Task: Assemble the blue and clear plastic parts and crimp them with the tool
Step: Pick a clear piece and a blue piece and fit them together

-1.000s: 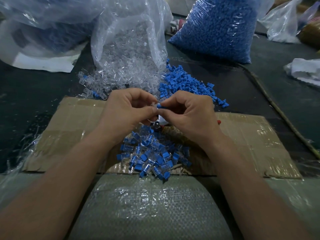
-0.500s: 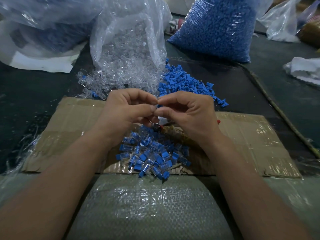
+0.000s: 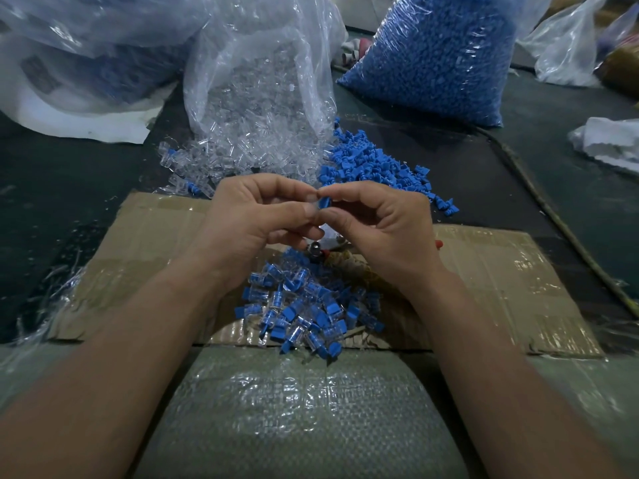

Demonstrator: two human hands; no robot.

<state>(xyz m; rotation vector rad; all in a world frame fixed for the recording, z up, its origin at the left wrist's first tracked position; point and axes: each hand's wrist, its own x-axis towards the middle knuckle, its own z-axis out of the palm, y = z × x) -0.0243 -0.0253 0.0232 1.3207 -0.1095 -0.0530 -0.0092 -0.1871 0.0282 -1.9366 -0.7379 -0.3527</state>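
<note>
My left hand (image 3: 256, 219) and my right hand (image 3: 383, 226) meet fingertip to fingertip above the cardboard sheet (image 3: 511, 281). Between them a small blue part (image 3: 325, 202) is pinched by my right thumb and forefinger, and my left fingers pinch a clear part (image 3: 313, 206) against it. Below the hands lies a heap of joined blue-and-clear pieces (image 3: 304, 312). The crimp tool (image 3: 316, 252) lies on the cardboard, mostly hidden behind my right hand, with a red handle tip (image 3: 438, 244) showing. Loose blue parts (image 3: 377, 167) and loose clear parts (image 3: 221, 160) lie beyond.
An open clear bag of clear parts (image 3: 262, 81) stands behind the hands, and a full bag of blue parts (image 3: 439, 53) at back right. More plastic bags (image 3: 86, 39) fill the back left. A thin stick (image 3: 560, 223) crosses the dark table on the right.
Both hands have stayed together and lifted slightly. The blue part now shows more between the fingertips, turned more upright.
</note>
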